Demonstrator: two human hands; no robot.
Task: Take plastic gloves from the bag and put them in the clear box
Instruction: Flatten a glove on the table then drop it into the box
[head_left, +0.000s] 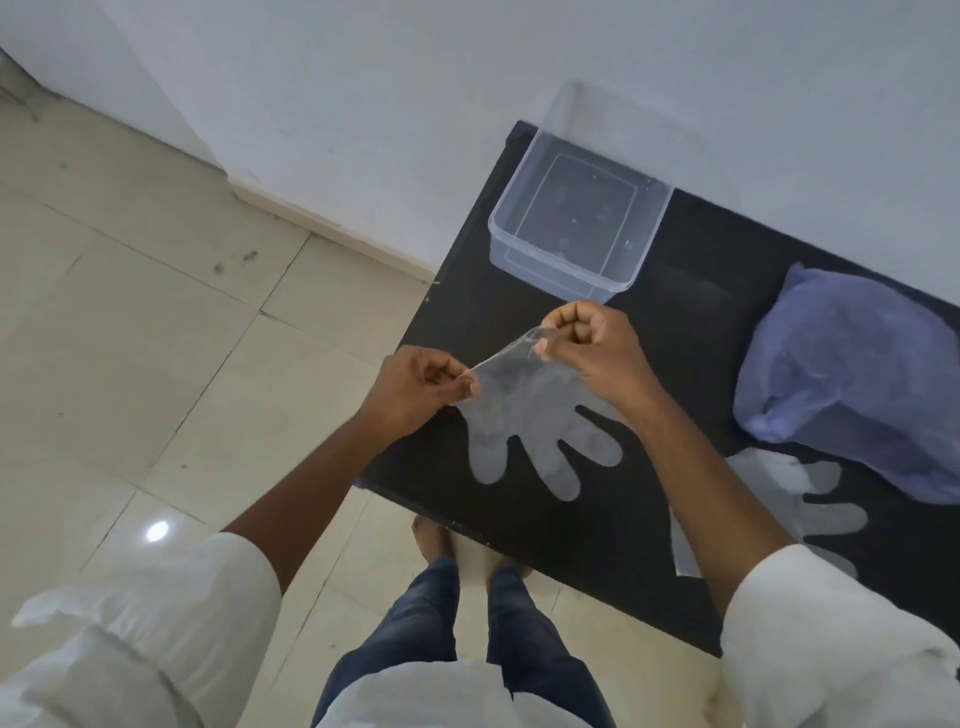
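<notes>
Both hands pinch the cuff of one plastic glove (524, 415), left hand (415, 387) and right hand (592, 345) at opposite corners, so it hangs flat, probably for neat laying. The clear box (576, 228) waits open at the table's (597, 551) far-left corner; the blue bag (852, 384) lies along the right edge, a second glove (810, 499) beside it.

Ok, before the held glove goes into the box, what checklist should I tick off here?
1. Left hand pinches the glove cuff: ok.
2. Right hand pinches the cuff's other side: ok.
3. Held plastic glove hangs free, fingers down: ok.
4. Clear box open, lid off: ok.
5. Box holds no gloves yet: ok, looks bare.
6. Second glove lies on the black table beside the blue bag, waiting: not ok.
</notes>
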